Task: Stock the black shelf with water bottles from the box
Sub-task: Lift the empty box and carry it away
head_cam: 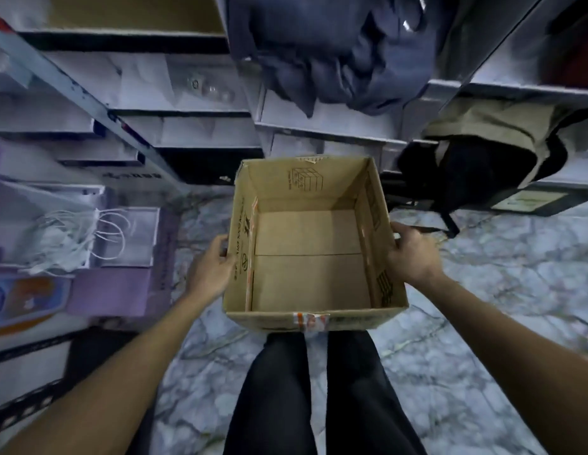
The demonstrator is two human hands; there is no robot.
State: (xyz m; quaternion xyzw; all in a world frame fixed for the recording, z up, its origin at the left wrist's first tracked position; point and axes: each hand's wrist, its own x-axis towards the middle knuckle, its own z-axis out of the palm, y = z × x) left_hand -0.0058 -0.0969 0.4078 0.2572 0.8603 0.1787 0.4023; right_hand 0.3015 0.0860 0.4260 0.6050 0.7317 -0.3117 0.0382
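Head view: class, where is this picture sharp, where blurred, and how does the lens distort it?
Head view: the box is sharpest; the dark cloth and shelves above are blurred; the wide lens splays shelf lines outward; lighting is dim, bluish.

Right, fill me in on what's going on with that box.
A person holds an open cardboard box by its side walls, with the left hand gripping the left wall and the right hand gripping the right. The box is empty, so the unloading looks finished. It sits in front of the person's legs over a marbled floor, facing shelves where a dark backpack sits on the right.
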